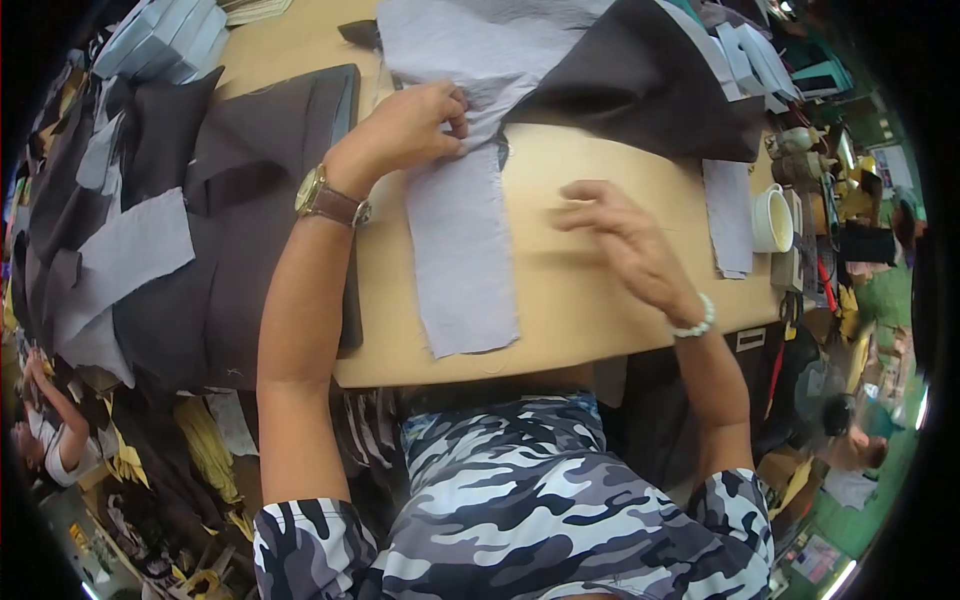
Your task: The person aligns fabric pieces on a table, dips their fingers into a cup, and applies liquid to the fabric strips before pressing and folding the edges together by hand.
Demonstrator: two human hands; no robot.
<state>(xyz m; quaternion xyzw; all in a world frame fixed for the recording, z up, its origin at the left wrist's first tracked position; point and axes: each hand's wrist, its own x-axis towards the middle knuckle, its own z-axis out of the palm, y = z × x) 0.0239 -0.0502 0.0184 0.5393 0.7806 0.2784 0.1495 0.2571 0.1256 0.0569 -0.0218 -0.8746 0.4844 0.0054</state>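
Observation:
My left hand (425, 125) is over the light grey cloth (465, 260), its fingers curled down onto the bunched part; the fingertips pinch at the fabric. A strip of this cloth hangs down toward the table's near edge. My right hand (615, 235) hovers above the tan table (560, 310) to the right of the strip, slightly blurred, fingers apart and holding nothing. Beyond it, a dark brown cloth piece (630, 80) lies folded over the grey cloth.
Dark fabric pieces (260, 200) are stacked at the left, with grey scraps (130, 260) on them. At the right are another grey strip (730, 220) and a white cup (772, 220). Stacked pale bundles (165, 40) stand back left. A person (65, 430) is far left.

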